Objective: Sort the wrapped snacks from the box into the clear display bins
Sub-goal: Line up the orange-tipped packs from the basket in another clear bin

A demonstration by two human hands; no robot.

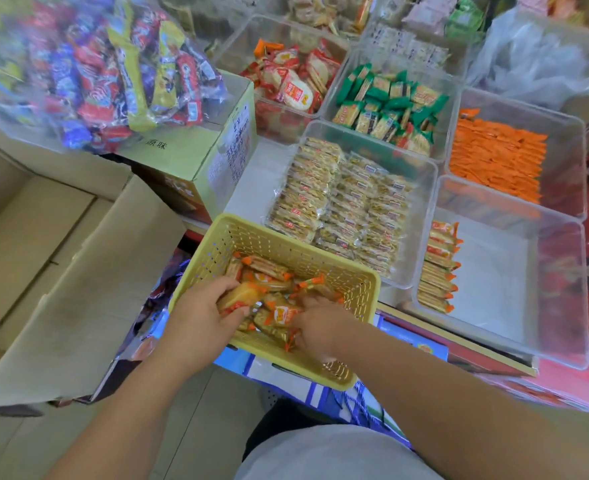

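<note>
Yellow basket (355,282) is holding snacks (268,268); left hand (199,317) is gripping a pack (239,295); right hand (320,329) is curling over others, grip unclear.

"原味" on green carton (196,157)

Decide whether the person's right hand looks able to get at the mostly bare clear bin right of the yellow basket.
Probably yes. The right hand is in the yellow basket, and the clear bin sits just beside it, open-topped, with nothing between them.
</note>
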